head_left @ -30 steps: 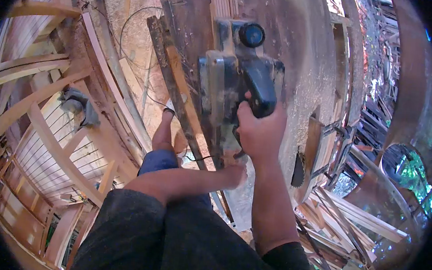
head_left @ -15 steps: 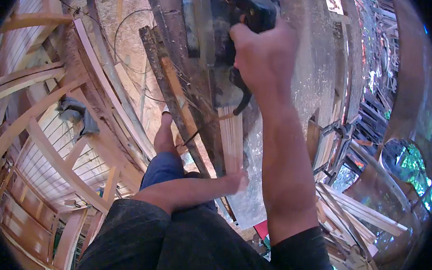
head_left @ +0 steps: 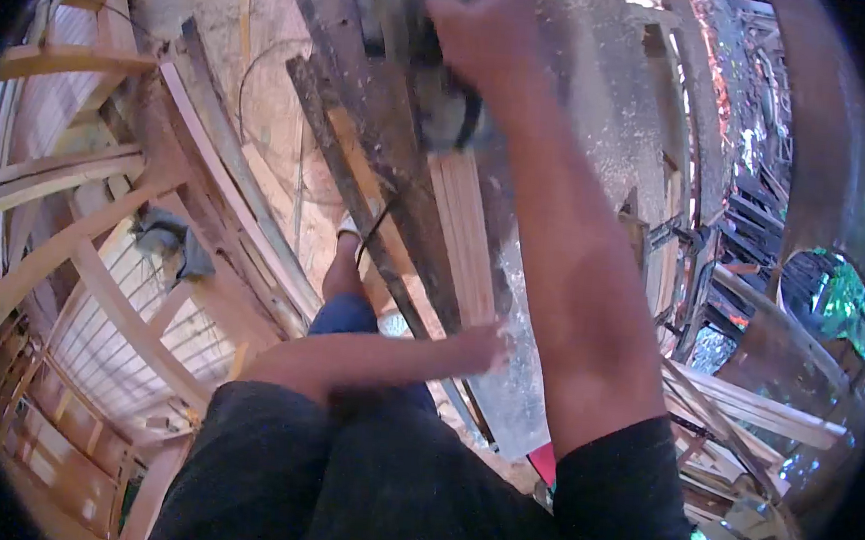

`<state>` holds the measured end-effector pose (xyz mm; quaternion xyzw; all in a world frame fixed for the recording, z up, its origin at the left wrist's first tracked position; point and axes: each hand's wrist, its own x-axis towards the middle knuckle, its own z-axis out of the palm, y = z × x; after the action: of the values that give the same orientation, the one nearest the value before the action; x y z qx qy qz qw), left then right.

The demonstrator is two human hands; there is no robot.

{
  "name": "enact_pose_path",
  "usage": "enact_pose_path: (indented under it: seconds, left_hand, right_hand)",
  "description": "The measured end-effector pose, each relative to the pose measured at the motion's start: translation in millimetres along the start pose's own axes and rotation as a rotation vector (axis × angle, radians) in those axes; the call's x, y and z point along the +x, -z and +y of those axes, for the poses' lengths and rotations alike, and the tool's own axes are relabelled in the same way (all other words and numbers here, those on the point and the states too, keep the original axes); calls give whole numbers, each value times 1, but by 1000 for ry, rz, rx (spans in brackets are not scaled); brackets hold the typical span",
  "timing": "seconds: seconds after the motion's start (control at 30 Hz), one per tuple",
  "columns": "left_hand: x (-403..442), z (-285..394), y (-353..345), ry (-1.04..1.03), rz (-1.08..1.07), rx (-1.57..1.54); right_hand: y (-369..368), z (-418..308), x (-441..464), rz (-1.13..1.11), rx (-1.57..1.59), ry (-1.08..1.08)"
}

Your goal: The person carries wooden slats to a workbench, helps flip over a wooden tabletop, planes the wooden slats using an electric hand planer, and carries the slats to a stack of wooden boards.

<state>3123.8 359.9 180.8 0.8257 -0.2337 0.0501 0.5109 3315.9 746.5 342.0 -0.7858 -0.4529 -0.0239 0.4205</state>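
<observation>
My right hand (head_left: 489, 28) is wrapped around the handle of a dark power tool (head_left: 422, 59) near the top edge. The tool is blurred and partly cut off, so its exact kind is unclear. From its near side, several pale wooden strips (head_left: 463, 237) lie close together and run toward me on the bench (head_left: 606, 82). My left hand (head_left: 482, 349) is at the near end of these strips, with my forearm across my body. Motion smears its fingers, so I cannot tell whether they grip the wood.
Left of the bench is a rough dark plank (head_left: 312, 121), with a thin cord (head_left: 381, 216) beside it. Curved wooden frames (head_left: 38, 252) stand farther left, one with a grey cloth (head_left: 172, 242) on it. A clamp (head_left: 680, 237) and loose strips (head_left: 759, 403) are at right.
My right hand and the power tool have moved away from me, toward the top edge. More of the wooden strips shows behind the tool. My left hand has moved slightly forward.
</observation>
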Motion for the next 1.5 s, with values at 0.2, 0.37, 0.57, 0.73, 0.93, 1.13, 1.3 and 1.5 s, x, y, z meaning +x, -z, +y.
enact_pose_path:
  seconds: [0.2, 0.37, 0.57, 0.73, 0.93, 1.13, 1.3, 1.5]
  left_hand:
    - [-101, 56, 195, 139, 104, -32]
    - [-112, -13, 302, 484, 101, 868]
    - [-40, -115, 343, 183, -194, 1275]
    - [-4, -98, 345, 133, -432, 1291]
    - [-13, -104, 336, 338, -534, 1278]
    - [-24, -104, 331, 337, -373, 1207]
    - [-28, -111, 332, 259, -241, 1139]
    - [-31, -129, 327, 319, -272, 1160]
  right_hand:
    - [205, -40, -161, -410, 34, -574]
    - [373, -89, -326, -571, -342, -950]
    - [461, -112, -479, -400, -273, -1292]
    - [441, -103, -508, -250, -60, -1197]
    - [391, -55, -516, -362, 72, -996]
    - [381, -41, -528, -437, 53, -950]
    - [381, -42, -516, -489, 26, -1000]
    - [360, -39, -478, -510, 97, -963]
